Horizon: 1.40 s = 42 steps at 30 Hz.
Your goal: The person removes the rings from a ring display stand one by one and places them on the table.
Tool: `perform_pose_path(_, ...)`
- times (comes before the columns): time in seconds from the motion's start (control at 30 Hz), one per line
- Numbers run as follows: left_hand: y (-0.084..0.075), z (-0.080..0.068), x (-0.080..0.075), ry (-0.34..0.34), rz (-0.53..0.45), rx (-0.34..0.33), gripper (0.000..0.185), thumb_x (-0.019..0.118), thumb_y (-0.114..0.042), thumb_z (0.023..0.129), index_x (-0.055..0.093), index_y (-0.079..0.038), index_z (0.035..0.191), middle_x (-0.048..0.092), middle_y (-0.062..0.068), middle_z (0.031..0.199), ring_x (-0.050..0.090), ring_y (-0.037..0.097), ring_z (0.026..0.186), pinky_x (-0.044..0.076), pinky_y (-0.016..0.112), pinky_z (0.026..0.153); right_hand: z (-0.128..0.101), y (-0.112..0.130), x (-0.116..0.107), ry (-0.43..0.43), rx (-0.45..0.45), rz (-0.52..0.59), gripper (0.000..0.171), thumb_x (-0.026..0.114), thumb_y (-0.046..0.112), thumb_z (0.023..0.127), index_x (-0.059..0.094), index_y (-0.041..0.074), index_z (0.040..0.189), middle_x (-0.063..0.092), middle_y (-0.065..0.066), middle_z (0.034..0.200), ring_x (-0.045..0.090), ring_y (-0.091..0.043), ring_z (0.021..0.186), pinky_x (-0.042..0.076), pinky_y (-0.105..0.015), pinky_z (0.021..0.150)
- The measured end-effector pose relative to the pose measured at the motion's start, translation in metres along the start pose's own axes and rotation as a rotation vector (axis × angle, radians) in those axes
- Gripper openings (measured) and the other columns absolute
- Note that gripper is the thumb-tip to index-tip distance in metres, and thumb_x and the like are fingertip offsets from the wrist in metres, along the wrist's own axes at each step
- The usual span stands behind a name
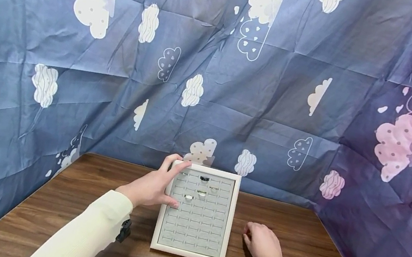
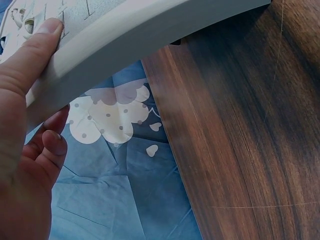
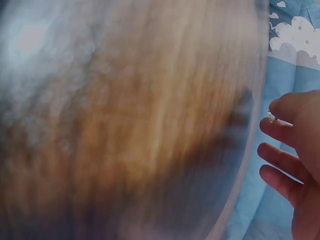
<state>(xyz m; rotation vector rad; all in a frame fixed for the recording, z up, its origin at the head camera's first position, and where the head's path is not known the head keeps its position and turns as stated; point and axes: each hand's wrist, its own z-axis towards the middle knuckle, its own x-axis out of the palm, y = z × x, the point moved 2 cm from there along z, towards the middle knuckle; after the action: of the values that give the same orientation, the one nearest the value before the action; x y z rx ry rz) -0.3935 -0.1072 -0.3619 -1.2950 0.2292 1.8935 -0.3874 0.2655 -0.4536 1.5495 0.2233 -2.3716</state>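
Observation:
A ring display tray [image 1: 188, 254] with a white frame and grey slotted pad stands tilted up on the table. My left hand [image 1: 150, 185] grips its upper left side, thumb over the front and other fingers at the back, as the left wrist view shows. Several rings sit in the upper slots, among them a dark ring [image 1: 204, 178] and a pale ring [image 1: 188, 197]. To the right of the tray, my right hand [image 1: 263, 245] is low over the table. Its thumb and forefinger pinch a small shiny ring [image 3: 271, 117], partly hidden by the fingertips.
The brown wooden table [image 1: 297, 222] reaches back to a blue cloth [image 1: 231, 128] printed with clouds, which hangs behind and along both sides. Dark wrist devices sit at the cuffs of both light sleeves [image 1: 89, 227].

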Motion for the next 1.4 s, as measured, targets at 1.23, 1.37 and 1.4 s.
perform_pose_path(1.23, -0.001, 0.001, 0.001, 0.002, -0.005, -0.007, 0.117, 0.097, -0.035, 0.081, 0.021, -0.026, 0.17, 0.018, 0.01, 0.166, 0.065, 0.019, 0.082, 0.059, 0.037, 0.087, 0.002, 0.003, -0.011, -0.002, 0.07, 0.137, 0.011, 0.077, 0.013, 0.095, 0.071, 0.013, 0.104, 0.07, -0.001, 0.1, 0.069, -0.019, 0.091, 0.057, -0.046, 0.083)
perform_pose_path(1.37, 0.0, 0.0, 0.0, -0.002, -0.007, -0.007, 0.117, 0.097, -0.035, 0.081, 0.022, -0.026, 0.17, 0.018, 0.01, 0.166, 0.065, 0.019, 0.082, 0.06, 0.037, 0.087, 0.004, 0.008, -0.02, -0.088, 0.059, 0.187, 0.011, 0.074, 0.012, 0.096, 0.071, 0.012, 0.107, 0.071, 0.0, 0.099, 0.069, -0.017, 0.089, 0.057, -0.043, 0.08)
perform_pose_path(1.4, 0.0, 0.0, 0.0, -0.003, -0.01, -0.004, 0.116, 0.097, -0.034, 0.081, 0.023, -0.025, 0.17, 0.018, 0.01, 0.165, 0.065, 0.019, 0.082, 0.06, 0.037, 0.087, 0.005, 0.009, -0.022, -0.111, 0.054, 0.201, 0.011, 0.074, 0.012, 0.096, 0.071, 0.012, 0.107, 0.071, 0.001, 0.098, 0.07, -0.016, 0.088, 0.057, -0.042, 0.08)
